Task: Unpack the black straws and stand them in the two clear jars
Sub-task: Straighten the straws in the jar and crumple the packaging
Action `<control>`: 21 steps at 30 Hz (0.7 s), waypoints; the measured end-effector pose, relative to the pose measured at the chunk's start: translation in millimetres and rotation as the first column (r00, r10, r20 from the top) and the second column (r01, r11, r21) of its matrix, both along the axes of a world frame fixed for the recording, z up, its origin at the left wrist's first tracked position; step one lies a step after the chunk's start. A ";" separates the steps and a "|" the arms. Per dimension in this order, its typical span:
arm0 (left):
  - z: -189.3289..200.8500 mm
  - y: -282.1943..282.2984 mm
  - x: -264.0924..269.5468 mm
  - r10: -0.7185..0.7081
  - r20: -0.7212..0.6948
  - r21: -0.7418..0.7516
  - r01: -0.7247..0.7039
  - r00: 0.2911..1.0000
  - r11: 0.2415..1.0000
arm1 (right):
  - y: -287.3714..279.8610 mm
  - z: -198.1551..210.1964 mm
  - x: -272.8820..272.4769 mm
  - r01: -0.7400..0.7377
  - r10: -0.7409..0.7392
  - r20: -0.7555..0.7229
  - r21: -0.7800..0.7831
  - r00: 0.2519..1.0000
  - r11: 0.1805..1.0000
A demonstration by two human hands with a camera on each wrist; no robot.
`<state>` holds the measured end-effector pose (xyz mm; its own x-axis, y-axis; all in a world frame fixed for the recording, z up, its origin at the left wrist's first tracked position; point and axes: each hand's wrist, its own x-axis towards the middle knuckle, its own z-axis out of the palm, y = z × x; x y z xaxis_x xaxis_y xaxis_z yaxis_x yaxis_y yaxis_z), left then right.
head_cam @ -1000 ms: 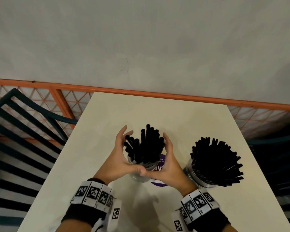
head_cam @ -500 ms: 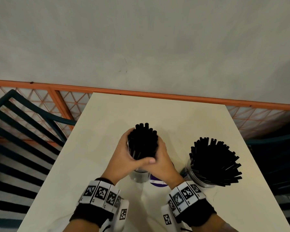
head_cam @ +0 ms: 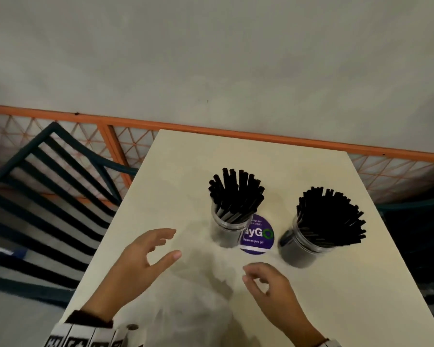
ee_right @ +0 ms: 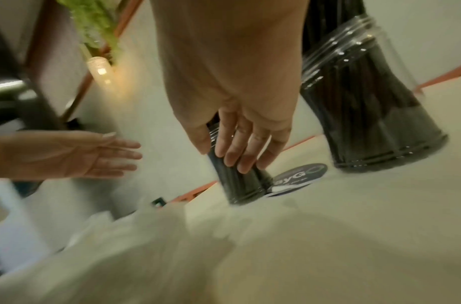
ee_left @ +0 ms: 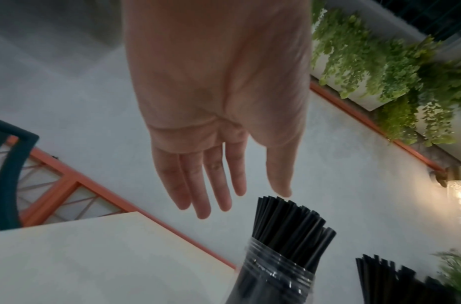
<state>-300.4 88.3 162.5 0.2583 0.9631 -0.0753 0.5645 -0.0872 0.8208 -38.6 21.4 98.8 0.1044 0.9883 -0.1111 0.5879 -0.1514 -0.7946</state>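
Note:
Two clear jars stand on the cream table [head_cam: 161, 184], both packed with upright black straws. The left jar [head_cam: 229, 225] holds a fanned bunch of straws [head_cam: 236, 191]; the right jar [head_cam: 298, 246] holds a fuller bunch [head_cam: 332, 217]. My left hand [head_cam: 161, 246] hovers left of and nearer than the left jar, fingers spread and holding nothing; the left wrist view shows its straight fingers [ee_left: 211, 185] above the left jar [ee_left: 273, 271]. My right hand [head_cam: 256, 276] hangs in front of the jars, fingers loosely curled and empty. In the right wrist view those fingers [ee_right: 237, 148] overlap the left jar [ee_right: 240, 185].
A crumpled clear plastic wrapper [head_cam: 198, 296] lies on the table between my hands. A round purple sticker [head_cam: 257, 235] sits between the jars. A dark slatted chair [head_cam: 48, 196] stands to the left, and an orange rail [head_cam: 236, 132] runs behind the table.
Both hands were cupped round the straw bunch in the left jar. They have let go and drawn back toward me, and the straws have fanned out in the jar.

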 end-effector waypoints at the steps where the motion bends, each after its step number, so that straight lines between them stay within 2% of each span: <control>1: -0.9 -13.2 -9.1 -0.007 -0.044 0.002 0.007 0.999 1.000 | -8.6 3.2 -9.4 -0.085 0.084 0.051 0.012 0.995 0.996; 4: -9.7 -53.3 -30.9 0.006 -0.147 -0.016 -0.008 0.989 1.000 | -31.9 0.6 -40.9 -0.397 0.387 0.180 0.021 0.904 0.918; 7: -18.0 -88.6 -38.7 -0.006 -0.165 -0.030 0.001 0.986 1.000 | -45.2 -20.0 -62.1 -0.657 0.594 0.404 0.022 0.696 0.754; 9: -27.5 -107.2 -37.3 -0.099 -0.213 -0.083 0.083 0.972 0.993 | -48.5 -24.7 -70.6 -0.697 0.639 0.485 -0.080 0.598 0.713; 10: -35.5 -114.6 -34.9 -0.138 -0.274 -0.117 0.110 0.952 0.987 | -49.9 -21.9 -73.1 -0.687 0.664 0.465 -0.150 0.585 0.711; 13: -51.7 -129.8 -22.2 -0.189 -0.533 -0.143 0.133 0.825 0.981 | -52.9 -9.5 -77.2 -0.641 0.652 0.365 -0.171 0.664 0.748; 15: -53.1 -133.6 -13.6 -0.127 -0.592 -0.097 0.085 0.796 0.992 | -56.0 3.0 -76.6 -0.600 0.604 0.211 -0.089 0.769 0.795; 18: -49.1 -135.9 -10.2 -0.011 -0.572 -0.002 0.012 0.820 1.000 | -62.9 31.5 -72.7 -0.506 0.509 -0.067 0.048 0.858 0.861; 19: -45.9 -135.6 -10.4 0.041 -0.527 0.063 -0.009 0.849 0.998 | -65.3 40.8 -70.9 -0.466 0.477 -0.171 0.102 0.862 0.879; 21: -34.6 -137.1 -12.2 0.122 -0.351 0.143 -0.076 0.928 0.987 | -70.2 57.2 -68.0 -0.359 0.421 -0.335 0.233 0.843 0.904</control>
<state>-312.6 -48.7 127.8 0.1393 0.9900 -0.0226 0.8295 -0.1041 0.5487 -106.6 -48.8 156.0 -0.3111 0.9457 0.0942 0.2313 0.1715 -0.9577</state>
